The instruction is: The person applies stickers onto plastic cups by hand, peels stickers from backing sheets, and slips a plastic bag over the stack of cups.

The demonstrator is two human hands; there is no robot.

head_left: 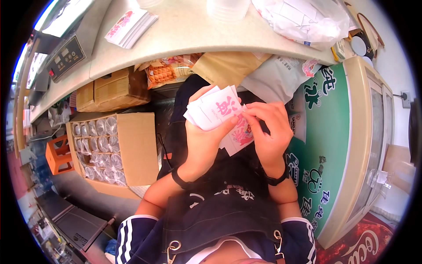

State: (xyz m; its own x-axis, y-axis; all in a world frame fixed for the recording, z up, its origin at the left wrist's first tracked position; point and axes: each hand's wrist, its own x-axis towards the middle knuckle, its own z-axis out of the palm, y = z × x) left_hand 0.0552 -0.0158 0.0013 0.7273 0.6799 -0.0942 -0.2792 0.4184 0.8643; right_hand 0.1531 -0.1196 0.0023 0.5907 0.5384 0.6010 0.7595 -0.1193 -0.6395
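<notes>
My left hand [202,143] is closed round a small fanned stack of white paper slips [213,108] printed in pink, its thumb pressing on the top. My right hand [271,130] pinches the right edge of a slip with pink lettering and a flower-like design [241,134], thumb against forefinger. Both hands are close together above my dark apron [228,211]. Whether the slips are flat cards or thin paper sleeves I cannot tell.
On the counter [184,37] lie another stack of printed slips [129,28] and a plastic bag of papers [303,20]. A carton of wrapped cups [138,149] stands at left, a green-sided freezer [327,145] at right. Bags [231,68] fill the shelf below.
</notes>
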